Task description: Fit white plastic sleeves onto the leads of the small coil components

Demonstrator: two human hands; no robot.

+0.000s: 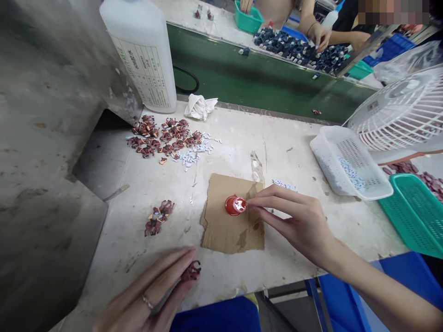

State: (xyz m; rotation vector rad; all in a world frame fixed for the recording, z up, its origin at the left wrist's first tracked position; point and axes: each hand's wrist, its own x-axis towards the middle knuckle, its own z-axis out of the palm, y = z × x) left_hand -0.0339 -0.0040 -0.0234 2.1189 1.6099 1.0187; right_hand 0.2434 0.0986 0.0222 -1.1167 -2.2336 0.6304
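My left hand point(157, 290), with a ring on one finger, is closed around a small dark reddish-brown figure point(191, 271) near the table's front edge. The fingertips of my right hand point(294, 216) are pinched together at the right rim of a small red cup point(232, 206); whatever they hold is too small to make out. The cup has a whitish, shiny top and stands on a torn piece of cardboard point(218, 235). Left of the cardboard lie a few similar brown figures point(159, 217). A larger pile of brown figures point(166, 136) sits farther back, beside scattered small pale-blue pieces point(194, 155).
A big white labelled bottle point(145, 60) and a crumpled white cloth point(200, 107) stand at the back. On the right are a white basket point(346, 161), a green basket point(415, 216) and a fan point(404, 106). A metal housing point(41, 161) borders the left. Co-workers' hands point(319, 37) work beyond the green partition.
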